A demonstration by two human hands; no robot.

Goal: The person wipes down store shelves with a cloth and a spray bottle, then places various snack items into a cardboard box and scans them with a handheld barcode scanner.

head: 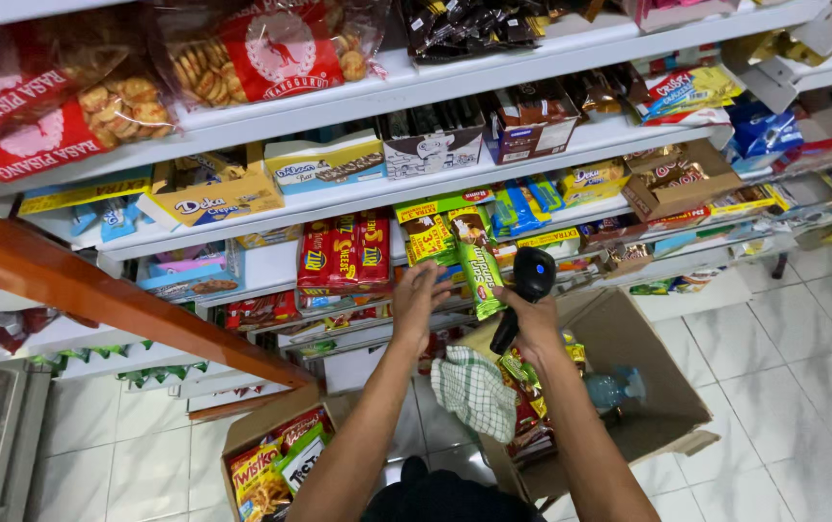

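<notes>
White shop shelves (pixel 493 159) face me; my right hand (pixel 532 324) grips a black scanner (pixel 529 285) and a light, crinkly green snack pack (pixel 479 266) by its lower end, near the shelf edge; my left hand (pixel 418 300) reaches open beside it

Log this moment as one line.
left hand: reaching to shelf, fingers spread | right hand: holds black handheld scanner and green snack packet | below: open cardboard box

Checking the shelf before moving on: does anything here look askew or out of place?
Yes. A green snack pack hangs tilted off the shelf edge by the right hand, unlike the upright red packs. A checked cloth droops over the rim of the cardboard box below.
</notes>
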